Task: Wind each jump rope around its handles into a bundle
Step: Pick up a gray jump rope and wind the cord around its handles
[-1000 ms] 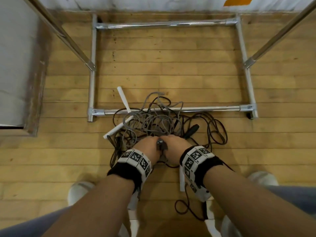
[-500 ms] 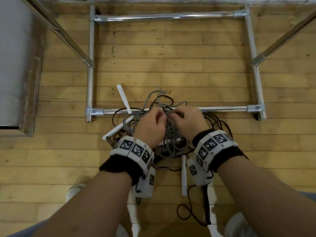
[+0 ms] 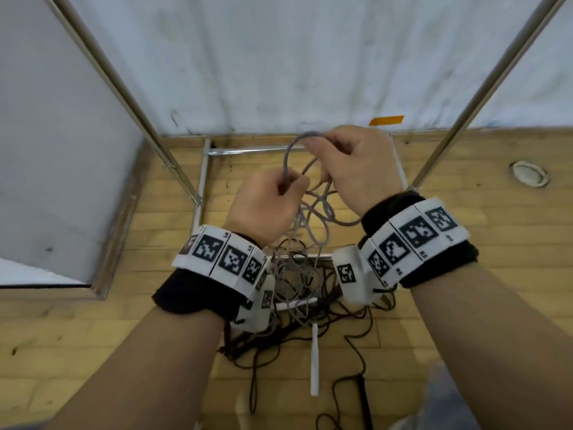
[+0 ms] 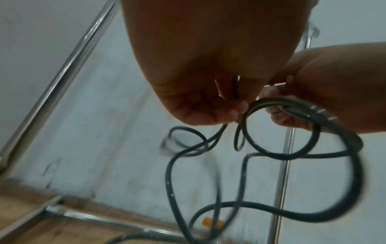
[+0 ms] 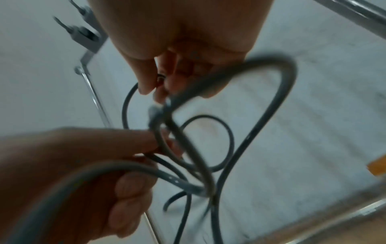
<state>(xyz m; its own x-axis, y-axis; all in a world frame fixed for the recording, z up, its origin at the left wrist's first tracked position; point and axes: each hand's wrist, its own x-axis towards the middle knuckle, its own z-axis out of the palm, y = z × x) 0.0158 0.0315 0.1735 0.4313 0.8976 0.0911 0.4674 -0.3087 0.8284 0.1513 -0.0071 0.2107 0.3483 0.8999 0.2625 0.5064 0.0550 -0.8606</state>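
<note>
In the head view my left hand (image 3: 286, 186) and right hand (image 3: 322, 148) are raised side by side, each pinching the grey jump rope (image 3: 286, 156). A loop arches between them, and more loops hang down to a tangle of grey and black ropes (image 3: 297, 283) on the floor. White handles (image 3: 314, 361) and a black handle (image 3: 363, 395) lie in that tangle. In the left wrist view, my left hand (image 4: 236, 113) nips the grey rope (image 4: 271, 152). The right wrist view has my right hand (image 5: 155, 90) pinching the rope (image 5: 277, 105) above my left hand (image 5: 129, 186).
A chrome rack frame (image 3: 201, 187) stands on the wooden floor, with slanted poles (image 3: 124, 85) left and right. Behind it is a white wall with an orange tape strip (image 3: 386, 120). A round floor fitting (image 3: 528, 172) sits at the right.
Both hands have risen from the tangle on the floor, lifting the grey rope with them. The view has tilted up, so the wall now shows.
</note>
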